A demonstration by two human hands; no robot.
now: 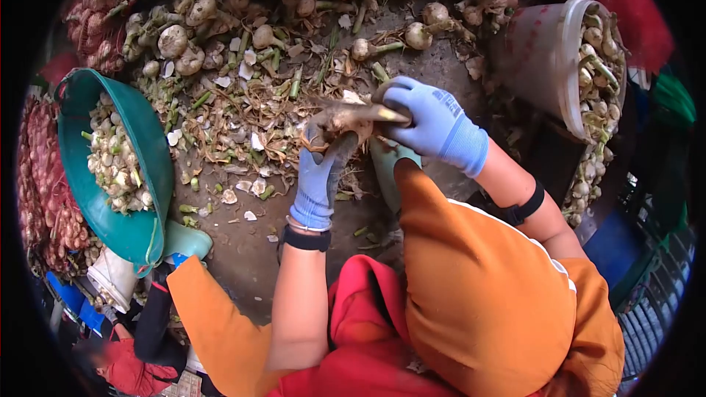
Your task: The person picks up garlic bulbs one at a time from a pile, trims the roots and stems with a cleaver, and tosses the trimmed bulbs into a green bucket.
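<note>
My left hand [323, 169], in a blue-grey glove with dark soiled fingertips, is closed around a garlic bulb [340, 119] with dry brown skin. A long stalk [371, 112] with a pale end points right from the bulb. My right hand [423, 117], gloved the same way, is closed at that end of the stalk, with thumb and fingers on either side. Whether it also grips a small tool is hidden and blurred. Under both hands lie loose peelings [272, 121] and cut green stem pieces.
A green tub [158, 154] of trimmed garlic tilts at left, near red mesh sacks [48, 169]. Untrimmed garlic bulbs [213, 11] are heaped at the back. A white bucket [526, 48] tips at right, its garlic spread downward. Another person [140, 367] sits at lower left.
</note>
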